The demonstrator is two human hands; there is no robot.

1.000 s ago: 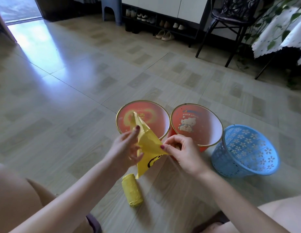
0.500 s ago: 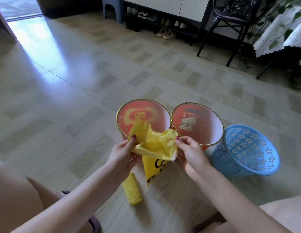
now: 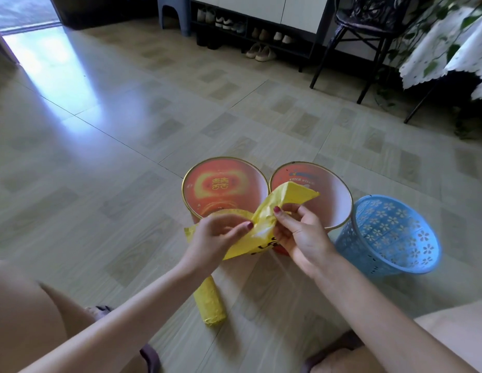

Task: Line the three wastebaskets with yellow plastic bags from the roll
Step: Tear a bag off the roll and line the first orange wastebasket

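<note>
You've got the crumpled yellow plastic bag [image 3: 264, 224] pinched in both hands, stretched lower-left to upper-right just above the near rims of the two round red gold-rimmed wastebaskets [image 3: 226, 184]. Your left hand [image 3: 215, 238] sits nearer the left one, your right hand [image 3: 301, 235] beside it, thumbs working the film.

A home entryway: shoe rack [image 3: 250, 33], tiled floor [image 3: 126, 130], chair [image 3: 369, 28].

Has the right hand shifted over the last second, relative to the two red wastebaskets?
Yes. The right hand, pinching the yellow bag, rose from the gap between the baskets to the near rim of the Hello Kitty wastebasket.
</note>
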